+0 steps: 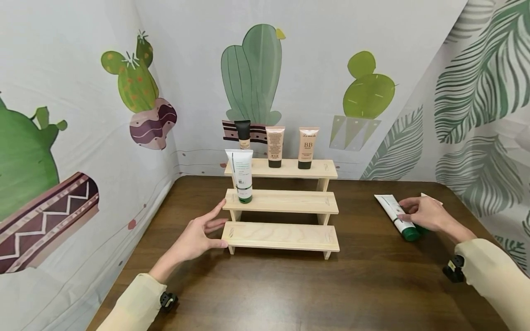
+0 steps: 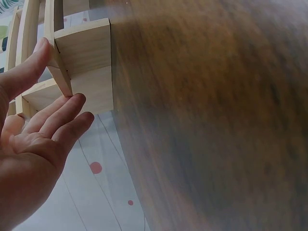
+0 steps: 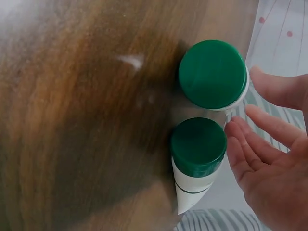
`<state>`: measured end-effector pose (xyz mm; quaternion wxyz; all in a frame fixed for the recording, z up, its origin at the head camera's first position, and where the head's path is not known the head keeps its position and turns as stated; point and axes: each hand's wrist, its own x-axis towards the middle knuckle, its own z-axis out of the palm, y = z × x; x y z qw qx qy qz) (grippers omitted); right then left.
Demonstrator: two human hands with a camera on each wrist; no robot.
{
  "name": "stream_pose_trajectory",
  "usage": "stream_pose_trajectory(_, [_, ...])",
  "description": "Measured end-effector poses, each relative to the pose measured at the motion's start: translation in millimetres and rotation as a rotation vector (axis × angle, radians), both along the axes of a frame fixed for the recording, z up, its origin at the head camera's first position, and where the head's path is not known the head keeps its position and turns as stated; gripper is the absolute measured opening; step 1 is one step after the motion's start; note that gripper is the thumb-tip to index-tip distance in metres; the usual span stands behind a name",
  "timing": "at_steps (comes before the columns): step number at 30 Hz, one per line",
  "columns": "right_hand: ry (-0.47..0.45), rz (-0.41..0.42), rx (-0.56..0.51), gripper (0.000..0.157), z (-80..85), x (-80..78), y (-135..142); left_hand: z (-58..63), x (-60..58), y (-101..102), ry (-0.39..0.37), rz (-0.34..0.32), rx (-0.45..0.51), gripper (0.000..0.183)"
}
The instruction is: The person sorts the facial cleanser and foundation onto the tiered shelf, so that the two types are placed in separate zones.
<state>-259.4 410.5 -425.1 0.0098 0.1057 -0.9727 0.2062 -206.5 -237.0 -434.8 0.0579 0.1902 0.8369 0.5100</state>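
In the head view my left hand (image 1: 192, 239) rests against the left end of a three-tier wooden shelf (image 1: 281, 235), thumb at the lowest step and a fingertip by the middle one. The left wrist view shows its fingers (image 2: 62, 115) nearly straight along the shelf's side. My right hand (image 1: 426, 214) is over two white tubes with green caps lying on the table. Thumb and index fingertips are right at the nearer tube (image 1: 391, 209), its cap (image 3: 213, 74) upper in the right wrist view. The other tube (image 3: 197, 168) lies beside it, under the fingers, mostly hidden in the head view.
A white green-capped tube (image 1: 243, 172) stands on the middle step's left end. The top step holds a black-capped tube (image 1: 244, 138), a beige tube (image 1: 275, 145) and a beige BB tube (image 1: 308, 146). Behind the brown table (image 1: 290, 289) hangs cactus-printed cloth (image 1: 310, 59).
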Motion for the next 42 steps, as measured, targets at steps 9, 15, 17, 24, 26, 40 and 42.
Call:
stream_pose_trajectory(9, [-0.07, 0.02, -0.03, 0.05, -1.6, -1.9, -3.0, 0.4, 0.2, 0.6, -0.014, 0.002, 0.008, 0.116])
stream_pose_trajectory(15, [-0.083, 0.035, -0.07, 0.05, -4.2, -5.2, -4.3, -0.5, -0.3, 0.4, -0.006, -0.001, 0.01, 0.116])
stream_pose_trajectory(17, [-0.087, 0.045, -0.087, 0.05, -4.5, -4.6, -5.3, -0.6, -0.4, 0.5, -0.004, 0.001, 0.009, 0.117])
stream_pose_trajectory(24, [-0.113, 0.1, -0.194, 0.055, -5.9, -0.7, -13.7, -1.4, -0.8, 0.2, -0.002, 0.001, 0.009, 0.116])
stream_pose_trajectory(26, [-0.128, 0.107, -0.221, 0.055, -6.5, 0.1, -17.7, -1.6, -0.9, 0.1, -0.002, 0.002, 0.008, 0.116])
stream_pose_trajectory(40, [-0.237, 0.219, -0.267, 0.047, -0.4, 7.5, -51.6, -0.7, -0.1, -0.1, -0.013, 0.001, 0.018, 0.116])
stream_pose_trajectory(42, [-0.247, 0.223, -0.256, 0.046, 0.4, 7.5, -53.0, -0.3, 0.2, 0.2, -0.013, 0.001, 0.018, 0.116])
